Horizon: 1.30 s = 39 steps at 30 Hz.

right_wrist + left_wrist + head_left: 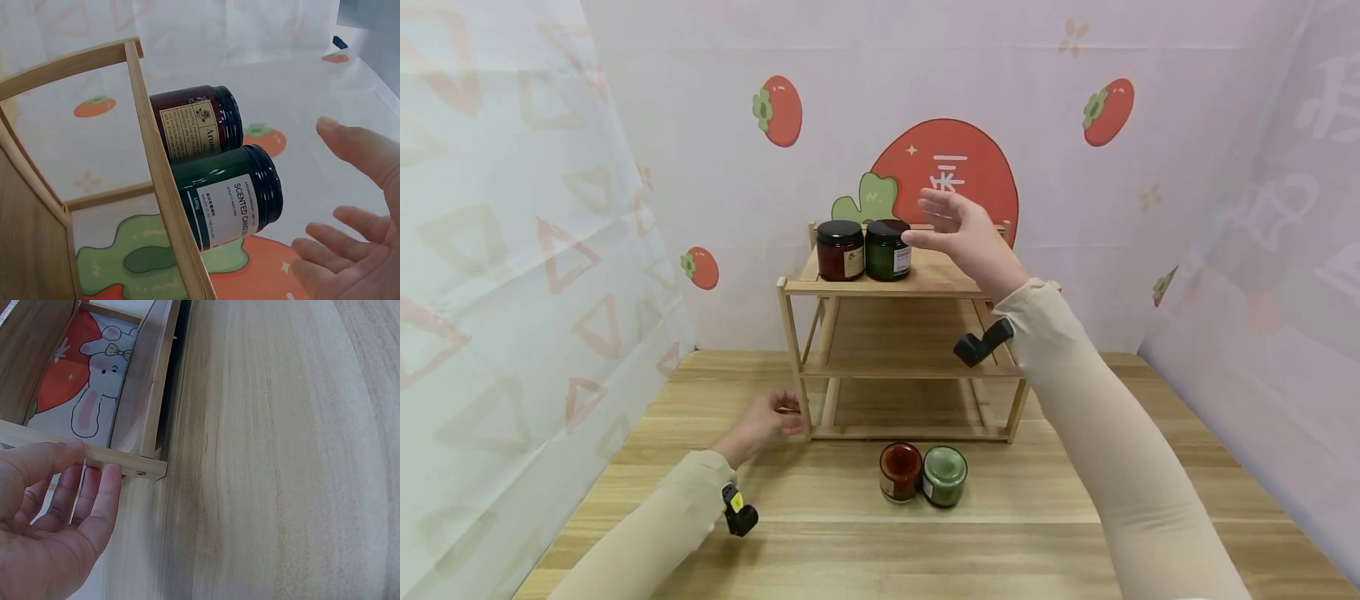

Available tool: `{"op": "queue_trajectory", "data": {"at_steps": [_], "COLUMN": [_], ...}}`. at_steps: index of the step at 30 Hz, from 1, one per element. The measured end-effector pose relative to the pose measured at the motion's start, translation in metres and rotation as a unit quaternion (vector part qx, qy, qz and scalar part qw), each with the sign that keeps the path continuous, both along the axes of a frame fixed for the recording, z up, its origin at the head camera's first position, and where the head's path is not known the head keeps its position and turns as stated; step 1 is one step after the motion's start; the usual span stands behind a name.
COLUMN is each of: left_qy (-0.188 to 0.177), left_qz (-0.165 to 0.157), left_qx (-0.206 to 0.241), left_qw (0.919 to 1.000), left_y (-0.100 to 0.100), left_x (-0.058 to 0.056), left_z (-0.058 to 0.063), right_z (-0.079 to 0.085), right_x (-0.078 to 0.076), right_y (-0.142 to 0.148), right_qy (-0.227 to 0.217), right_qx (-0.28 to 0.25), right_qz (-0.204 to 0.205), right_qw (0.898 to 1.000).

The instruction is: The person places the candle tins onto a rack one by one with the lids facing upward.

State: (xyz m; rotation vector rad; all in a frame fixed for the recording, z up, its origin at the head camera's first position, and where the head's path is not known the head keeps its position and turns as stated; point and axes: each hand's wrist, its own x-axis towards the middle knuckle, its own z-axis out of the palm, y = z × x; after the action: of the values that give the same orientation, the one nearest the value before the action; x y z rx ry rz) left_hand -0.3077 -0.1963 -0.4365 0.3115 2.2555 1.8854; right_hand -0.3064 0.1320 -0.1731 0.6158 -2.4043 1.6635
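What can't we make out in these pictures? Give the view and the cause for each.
Head view: label print on the amber jar and light green jar, too small.
Right wrist view: bases of the dark red jar and green scented candle jar, hidden behind the wooden rack's front rail.
Left wrist view: wrist of the left hand, cut off by the picture's edge.

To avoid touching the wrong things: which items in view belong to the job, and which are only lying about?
Apparently the job:
wooden rack, held by the left grip
upper red jar
upper green jar
lower red jar
lower green jar

Only background:
printed backdrop
tabletop
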Motion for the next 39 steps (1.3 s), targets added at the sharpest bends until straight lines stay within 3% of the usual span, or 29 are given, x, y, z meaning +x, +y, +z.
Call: {"op": "queue_trajectory", "data": {"at_steps": [3, 7, 13, 24, 31, 39], "left_qy": [0.008, -0.012, -0.027, -0.021, -0.016, -0.022], "left_qz": [-0.01, 0.007, 0.025, 0.016, 0.007, 0.014], "left_qx": [0.007, -0.002, -0.006, -0.01, 0.0, 0.009], "left_qw": [0.9999, 0.9999, 0.9993, 0.9996, 0.9998, 0.9996], "left_y": [-0.001, 0.002, 0.004, 0.003, 0.002, 0.002], "left_x": [0.002, 0.001, -0.002, -0.006, -0.006, -0.007], "left_z": [0.002, 0.003, 0.001, -0.002, -0.003, -0.004], "right_z": [-0.004, -0.01, -0.02, -0.048, -0.07, -0.109], "right_x": [0.004, 0.01, 0.02, 0.037, 0.051, 0.057], "right_y": [0.005, 0.009, 0.011, 0.02, 0.028, 0.036], "right_qy": [0.032, 0.066, 0.076, 0.113, 0.109, 0.113], "right_qx": [-0.027, -0.048, -0.074, -0.081, -0.082, -0.089], "right_qz": [0.003, 0.001, 0.017, 0.05, 0.073, 0.093], "right_qw": [0.999, 0.997, 0.994, 0.989, 0.988, 0.985]}}
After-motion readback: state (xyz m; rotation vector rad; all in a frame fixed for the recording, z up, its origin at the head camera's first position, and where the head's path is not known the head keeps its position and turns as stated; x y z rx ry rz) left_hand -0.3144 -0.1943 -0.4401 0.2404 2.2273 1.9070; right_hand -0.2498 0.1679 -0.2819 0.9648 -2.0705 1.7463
